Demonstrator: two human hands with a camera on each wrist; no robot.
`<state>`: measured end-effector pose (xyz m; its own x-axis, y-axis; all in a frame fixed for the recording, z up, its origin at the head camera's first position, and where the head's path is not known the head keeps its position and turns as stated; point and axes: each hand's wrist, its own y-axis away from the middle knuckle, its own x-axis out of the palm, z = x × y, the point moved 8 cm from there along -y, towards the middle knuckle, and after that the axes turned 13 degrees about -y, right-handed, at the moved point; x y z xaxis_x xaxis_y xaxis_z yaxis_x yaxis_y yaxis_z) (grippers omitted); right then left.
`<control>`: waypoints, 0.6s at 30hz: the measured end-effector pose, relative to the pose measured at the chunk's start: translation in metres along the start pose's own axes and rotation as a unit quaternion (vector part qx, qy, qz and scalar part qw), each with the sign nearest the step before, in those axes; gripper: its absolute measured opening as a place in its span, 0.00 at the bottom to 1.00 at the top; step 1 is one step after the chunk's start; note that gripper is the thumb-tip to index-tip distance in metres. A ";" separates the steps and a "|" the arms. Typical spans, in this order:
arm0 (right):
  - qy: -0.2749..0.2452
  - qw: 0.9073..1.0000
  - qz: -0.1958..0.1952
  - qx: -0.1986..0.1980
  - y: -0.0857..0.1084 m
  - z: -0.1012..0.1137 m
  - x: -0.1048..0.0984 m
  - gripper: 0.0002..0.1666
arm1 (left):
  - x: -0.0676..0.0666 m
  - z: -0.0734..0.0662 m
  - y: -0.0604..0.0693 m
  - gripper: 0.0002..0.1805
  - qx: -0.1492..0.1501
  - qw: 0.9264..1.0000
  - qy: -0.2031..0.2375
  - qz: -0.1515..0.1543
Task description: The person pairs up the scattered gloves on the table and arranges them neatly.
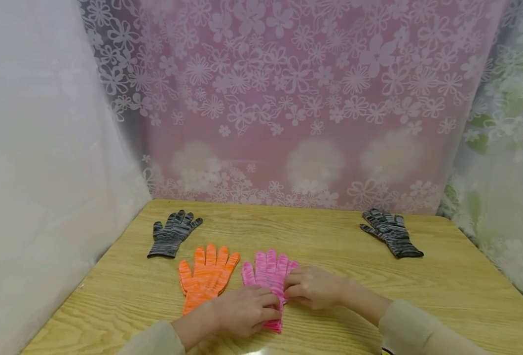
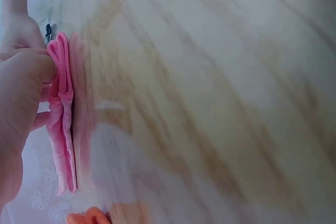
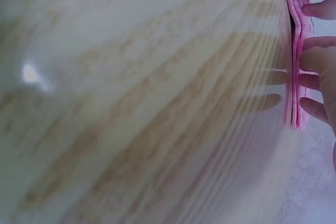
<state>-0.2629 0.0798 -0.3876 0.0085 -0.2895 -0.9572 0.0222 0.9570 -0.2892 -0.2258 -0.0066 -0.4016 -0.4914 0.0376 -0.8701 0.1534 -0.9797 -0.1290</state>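
Note:
A pink knitted glove (image 1: 268, 271) lies on the table with its fingers pointing away from me; its edge looks layered in the left wrist view. My left hand (image 1: 245, 310) is over its cuff end, fingers curled onto the fabric. At the glove's right edge, the curled fingers of my right hand (image 1: 312, 286) hold the side below its outer finger. The right wrist view has several fingertips against the pink fabric (image 3: 294, 30). Just left of it lies an orange knitted glove (image 1: 208, 276), its cuff partly hidden behind my left hand and forearm.
One grey-black striped glove (image 1: 172, 234) lies at the back left of the wooden table (image 1: 332, 330), another dark striped glove (image 1: 392, 234) at the back right. A pink flowered curtain (image 1: 288, 98) hangs behind, with pale sheets at both sides.

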 end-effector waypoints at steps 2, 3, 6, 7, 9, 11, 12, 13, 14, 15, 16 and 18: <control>-0.011 0.999 -0.015 0.026 0.003 -0.004 -0.003 0.05 | 0.000 0.000 -0.002 0.12 0.005 1.000 0.001 -0.002; -0.016 0.998 -0.027 0.047 0.005 -0.008 -0.005 0.05 | 0.000 0.000 -0.002 0.11 0.006 1.000 0.002 -0.004; -0.027 0.988 -0.072 0.137 0.011 -0.026 -0.011 0.04 | 0.000 0.000 -0.003 0.11 0.007 1.000 0.006 -0.009; -0.026 0.981 -0.085 0.171 0.014 -0.033 -0.013 0.04 | 0.000 0.000 -0.003 0.11 0.007 1.000 0.005 -0.010; -0.024 0.968 -0.101 0.229 0.017 -0.045 -0.015 0.04 | 0.000 0.000 -0.003 0.10 0.008 1.000 0.004 -0.010; -0.026 0.957 -0.101 0.269 0.019 -0.054 -0.015 0.04 | 0.000 0.000 -0.004 0.10 0.010 1.000 0.001 -0.011; -0.026 0.955 -0.097 0.281 0.019 -0.057 -0.014 0.04 | -0.001 0.000 -0.004 0.11 0.011 1.000 -0.001 -0.012; -0.026 0.954 -0.092 0.285 0.019 -0.059 -0.013 0.04 | -0.001 0.000 -0.004 0.10 0.012 1.000 -0.003 -0.012; -0.028 0.953 -0.087 0.290 0.018 -0.061 -0.011 0.04 | -0.001 -0.001 -0.004 0.11 0.013 1.000 -0.006 -0.012; -0.027 0.952 -0.083 0.294 0.018 -0.062 -0.010 0.04 | -0.001 -0.001 -0.004 0.10 0.014 1.000 -0.010 -0.013; -0.029 0.951 -0.083 0.295 0.017 -0.062 -0.008 0.04 | -0.002 -0.002 -0.004 0.10 0.015 1.000 -0.015 -0.015; -0.031 0.948 -0.087 0.306 0.016 -0.064 -0.007 0.05 | -0.002 -0.002 -0.004 0.10 0.015 0.999 -0.025 -0.017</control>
<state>-0.3268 0.0988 -0.3867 0.0099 -0.4603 -0.8877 0.6034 0.7107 -0.3618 -0.2232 -0.0021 -0.4000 -0.5386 0.0626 -0.8402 0.1105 -0.9834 -0.1441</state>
